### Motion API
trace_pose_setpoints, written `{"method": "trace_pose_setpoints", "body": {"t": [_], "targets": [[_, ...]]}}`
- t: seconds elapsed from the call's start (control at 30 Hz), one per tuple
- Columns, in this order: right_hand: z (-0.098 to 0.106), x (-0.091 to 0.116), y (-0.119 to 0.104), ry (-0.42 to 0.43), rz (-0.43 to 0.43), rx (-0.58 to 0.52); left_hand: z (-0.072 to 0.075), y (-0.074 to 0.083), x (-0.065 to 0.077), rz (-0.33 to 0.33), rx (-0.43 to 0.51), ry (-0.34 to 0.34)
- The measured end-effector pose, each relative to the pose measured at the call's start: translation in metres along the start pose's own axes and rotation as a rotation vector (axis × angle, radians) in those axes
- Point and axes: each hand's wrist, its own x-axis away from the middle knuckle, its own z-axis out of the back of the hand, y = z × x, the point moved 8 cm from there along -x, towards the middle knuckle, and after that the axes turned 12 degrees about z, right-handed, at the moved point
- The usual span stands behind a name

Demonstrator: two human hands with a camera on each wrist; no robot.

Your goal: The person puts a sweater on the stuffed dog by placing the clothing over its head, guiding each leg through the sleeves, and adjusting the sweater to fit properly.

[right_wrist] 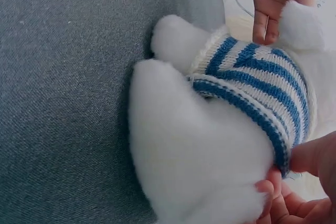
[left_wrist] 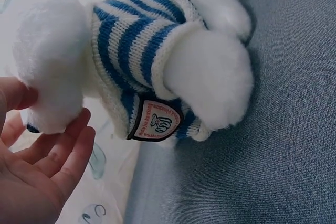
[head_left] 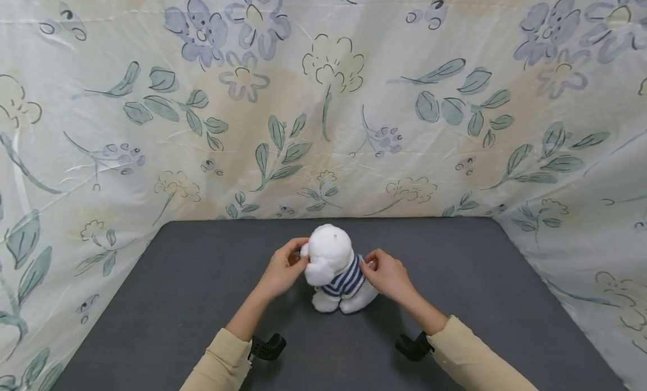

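Observation:
A white plush dog [head_left: 329,248] sits on the table, dressed in a blue-and-white striped knit sweater [head_left: 346,280]. My left hand [head_left: 284,269] holds the side of its head, thumb on one side and fingers beneath the white fur in the left wrist view. A dark nose shows by those fingers, and a badge [left_wrist: 156,120] is sewn on the sweater's front. At the toy's back, my right hand [head_left: 390,274] pinches the sweater's blue hem [right_wrist: 281,156] between thumb and fingers. Below that hem the plush white rump [right_wrist: 194,150] is bare.
The dark grey table [head_left: 202,301] reaches back to a flower-printed cloth [head_left: 333,110] hanging behind and at both sides. Black camera mounts [head_left: 269,346] sit at both wrists, close over the tabletop.

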Motion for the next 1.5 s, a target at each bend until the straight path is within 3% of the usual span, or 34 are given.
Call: {"method": "trace_pose_setpoints", "body": {"t": [0.13,0.7,0.8,1.03,1.13,1.5], "targets": [[0.001,0.002,0.001,0.005,0.007,0.009,0.000,-0.011,-0.005,-0.009,-0.011,0.021],[-0.003,0.015,0.027,-0.065,-0.067,-0.050,-0.001,-0.014,-0.004,0.032,0.005,0.045],[-0.003,0.012,0.023,-0.052,-0.041,-0.037,0.001,-0.015,-0.004,0.030,0.004,0.050],[0.007,0.001,-0.001,0.100,0.118,0.043,0.001,-0.017,-0.004,0.032,0.017,0.028],[0.007,-0.003,-0.010,0.089,0.142,0.054,-0.001,-0.017,-0.005,0.035,0.012,0.022],[-0.004,-0.016,-0.013,-0.103,-0.052,-0.110,-0.001,-0.009,-0.001,0.050,0.019,0.013]]}}
